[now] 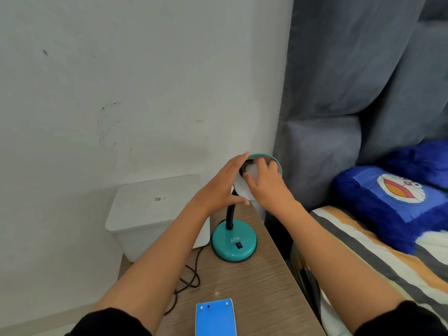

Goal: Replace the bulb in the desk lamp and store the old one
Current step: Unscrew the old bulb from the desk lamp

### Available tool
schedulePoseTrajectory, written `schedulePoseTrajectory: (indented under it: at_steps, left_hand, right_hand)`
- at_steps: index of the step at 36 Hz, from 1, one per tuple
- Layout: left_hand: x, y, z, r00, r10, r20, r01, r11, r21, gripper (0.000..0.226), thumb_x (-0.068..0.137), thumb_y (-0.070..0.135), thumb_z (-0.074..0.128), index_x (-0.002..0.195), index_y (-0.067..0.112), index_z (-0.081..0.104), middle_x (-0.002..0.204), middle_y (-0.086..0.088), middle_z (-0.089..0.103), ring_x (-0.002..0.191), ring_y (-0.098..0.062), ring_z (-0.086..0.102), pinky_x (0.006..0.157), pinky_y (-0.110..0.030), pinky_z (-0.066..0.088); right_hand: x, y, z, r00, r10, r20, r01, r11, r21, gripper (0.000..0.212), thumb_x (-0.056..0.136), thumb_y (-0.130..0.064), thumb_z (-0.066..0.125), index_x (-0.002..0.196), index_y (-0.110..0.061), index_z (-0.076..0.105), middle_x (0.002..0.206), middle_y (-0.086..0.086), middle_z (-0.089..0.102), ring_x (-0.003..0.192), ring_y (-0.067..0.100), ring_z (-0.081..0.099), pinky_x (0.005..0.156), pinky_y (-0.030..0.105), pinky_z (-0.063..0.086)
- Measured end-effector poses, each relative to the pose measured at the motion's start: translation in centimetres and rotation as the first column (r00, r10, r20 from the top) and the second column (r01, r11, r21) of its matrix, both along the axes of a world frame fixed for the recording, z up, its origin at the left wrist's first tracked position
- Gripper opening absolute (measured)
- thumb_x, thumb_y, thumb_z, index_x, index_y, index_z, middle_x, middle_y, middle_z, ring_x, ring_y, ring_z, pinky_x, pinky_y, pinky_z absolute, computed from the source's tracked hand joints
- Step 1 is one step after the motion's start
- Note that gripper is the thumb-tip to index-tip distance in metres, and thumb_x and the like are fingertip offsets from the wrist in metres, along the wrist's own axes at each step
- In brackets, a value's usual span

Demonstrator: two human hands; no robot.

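A teal desk lamp stands on the wooden bedside table (254, 287), with its round base (234, 242) near the far edge and a black gooseneck rising from it. The shade (242, 190) is tilted so its white inside faces me. My left hand (221, 187) grips the shade's left rim, fingers along the edge and thumb underneath. My right hand (265, 181) reaches into the shade, its fingers curled around a white bulb (252, 172) just in front of the dark socket (246, 164). A blue bulb box (215, 318) lies at the table's near edge.
A white plastic bin (155, 214) sits on the floor left of the table, against the wall. The lamp's black cord (190, 280) trails off the table's left side. On the right are a bed with striped bedding (378, 258), a blue cartoon pillow (397, 202) and a grey curtain (339, 93).
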State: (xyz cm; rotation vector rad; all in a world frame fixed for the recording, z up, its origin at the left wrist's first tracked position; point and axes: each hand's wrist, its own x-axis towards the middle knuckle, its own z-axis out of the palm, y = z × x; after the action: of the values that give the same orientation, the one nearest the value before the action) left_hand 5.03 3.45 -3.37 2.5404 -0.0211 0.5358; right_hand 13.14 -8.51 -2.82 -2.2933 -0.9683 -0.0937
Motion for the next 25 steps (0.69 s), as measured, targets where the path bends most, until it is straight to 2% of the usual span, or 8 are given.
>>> schedulePoseTrajectory:
  at_steps: [4, 8, 10, 12, 16, 21, 23, 25]
  left_hand:
    - [-0.2, -0.1, 0.3, 1.000, -0.003, -0.006, 0.003, 1.000, -0.029, 0.105, 0.071, 0.018, 0.079, 0.148, 0.022, 0.008, 0.153, 0.002, 0.019, 0.127, 0.008, 0.016, 0.107, -0.006, 0.016]
    - [-0.4, -0.3, 0.4, 1.000, 0.005, -0.009, -0.005, 0.998, -0.061, 0.102, 0.073, 0.018, 0.078, 0.148, 0.022, 0.009, 0.154, 0.003, 0.017, 0.135, 0.001, 0.017, 0.109, -0.013, 0.017]
    - [-0.4, -0.3, 0.4, 1.000, 0.005, -0.011, -0.006, 0.998, -0.070, 0.103, 0.073, 0.017, 0.078, 0.148, 0.022, 0.008, 0.154, 0.003, 0.017, 0.138, -0.004, 0.017, 0.110, -0.015, 0.017]
    - [-0.4, -0.3, 0.3, 1.000, -0.001, -0.007, 0.001, 0.997, -0.072, 0.103, 0.073, 0.016, 0.078, 0.148, 0.022, 0.008, 0.154, 0.003, 0.017, 0.138, -0.004, 0.018, 0.108, -0.011, 0.016]
    - [-0.3, -0.1, 0.0, 1.000, -0.006, 0.020, 0.007, 0.998, -0.062, 0.100, 0.074, 0.020, 0.078, 0.148, 0.018, 0.010, 0.152, 0.000, 0.020, 0.133, 0.002, 0.019, 0.102, 0.004, 0.014]
    - [-0.3, 0.0, 0.0, 1.000, -0.003, 0.013, 0.004, 0.998, -0.067, 0.103, 0.072, 0.017, 0.078, 0.148, 0.019, 0.009, 0.153, 0.001, 0.018, 0.134, 0.002, 0.017, 0.101, 0.004, 0.013]
    - [-0.3, 0.0, 0.1, 1.000, -0.005, 0.006, 0.005, 0.998, -0.060, 0.106, 0.071, 0.017, 0.080, 0.148, 0.020, 0.008, 0.153, 0.001, 0.018, 0.133, 0.003, 0.017, 0.102, 0.002, 0.013]
    - [-0.3, 0.1, 0.1, 1.000, -0.008, 0.005, 0.009, 0.998, -0.059, 0.107, 0.069, 0.017, 0.081, 0.148, 0.020, 0.007, 0.154, 0.001, 0.018, 0.131, 0.005, 0.015, 0.104, -0.001, 0.013]
  right_hand:
    - [-0.5, 0.2, -0.6, 0.960, 0.017, 0.280, 0.006, 0.997, -0.083, 0.060, 0.083, -0.018, 0.059, 0.137, -0.016, 0.033, 0.137, 0.011, 0.031, 0.113, 0.035, 0.035, 0.100, 0.040, 0.036]
    - [-0.6, 0.6, -1.4, 0.999, -0.041, 0.023, 0.037, 0.986, 0.161, 0.055, 0.091, -0.038, 0.050, 0.137, -0.015, 0.029, 0.134, 0.014, 0.029, 0.122, 0.033, 0.032, 0.104, 0.045, 0.035]
    - [-0.7, 0.8, -1.3, 0.995, -0.043, -0.093, 0.061, 0.976, 0.209, 0.053, 0.094, -0.040, 0.045, 0.135, -0.012, 0.029, 0.130, 0.017, 0.032, 0.121, 0.035, 0.037, 0.100, 0.046, 0.040]
    - [-0.8, 0.9, -1.0, 0.999, -0.036, -0.028, 0.039, 0.989, 0.145, 0.050, 0.094, -0.032, 0.048, 0.136, -0.010, 0.030, 0.129, 0.020, 0.034, 0.116, 0.037, 0.039, 0.097, 0.043, 0.038]
    - [-0.4, 0.9, -1.4, 0.966, 0.003, 0.257, -0.012, 0.999, 0.035, 0.062, 0.082, -0.018, 0.057, 0.138, -0.016, 0.032, 0.132, 0.010, 0.040, 0.112, 0.033, 0.037, 0.096, 0.036, 0.033]
    - [-0.4, 1.2, -1.5, 0.998, -0.056, 0.038, 0.049, 0.985, 0.162, 0.053, 0.094, -0.041, 0.042, 0.137, -0.015, 0.031, 0.131, 0.013, 0.035, 0.114, 0.026, 0.034, 0.103, 0.044, 0.037]
    - [-0.2, 1.2, -1.1, 1.000, 0.004, -0.013, -0.003, 0.990, 0.140, 0.046, 0.096, -0.035, 0.041, 0.135, -0.012, 0.034, 0.130, 0.015, 0.037, 0.113, 0.027, 0.037, 0.100, 0.046, 0.039]
    - [0.0, 1.1, -0.8, 0.999, 0.034, 0.036, -0.038, 0.994, 0.100, 0.045, 0.094, -0.027, 0.047, 0.135, -0.013, 0.034, 0.131, 0.013, 0.038, 0.117, 0.032, 0.037, 0.101, 0.043, 0.035]
